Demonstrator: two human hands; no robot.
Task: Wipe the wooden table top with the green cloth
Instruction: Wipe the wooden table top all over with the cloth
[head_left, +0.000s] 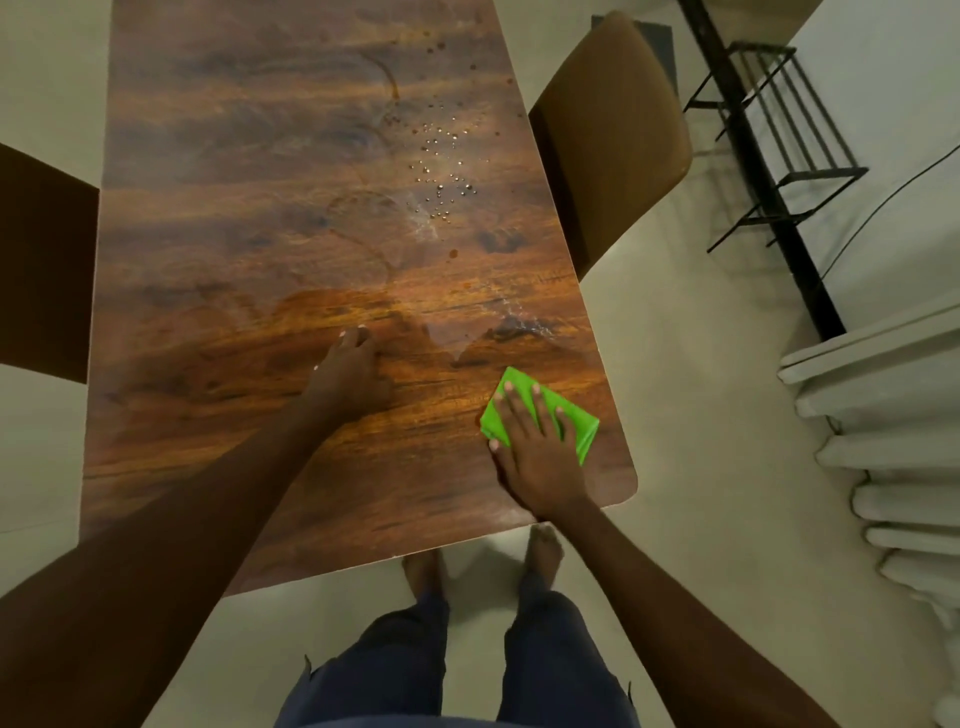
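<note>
Cloth (586, 427) beneath flat right hand (535, 457)

Right hand (535, 441) flat on green cloth (540, 410) (table (260, 208) near corner); left hand (353, 374) braced.

One desk (249, 218), wood-topped. One green cloth (585, 427), folded, at the desk's near right corner. Two grips: the left grip (353, 371) and the right grip (537, 452). Two chairs: a tan chair (613, 135) at the desk's far right edge, a dark chair (41, 260) at its left. Two bare feet near the desk's near edge: the left foot (423, 571) and the right foot (543, 548). One black metal rack (769, 156), far right. Water droplets (441, 171) on the desk: too many and too small to count.
</note>
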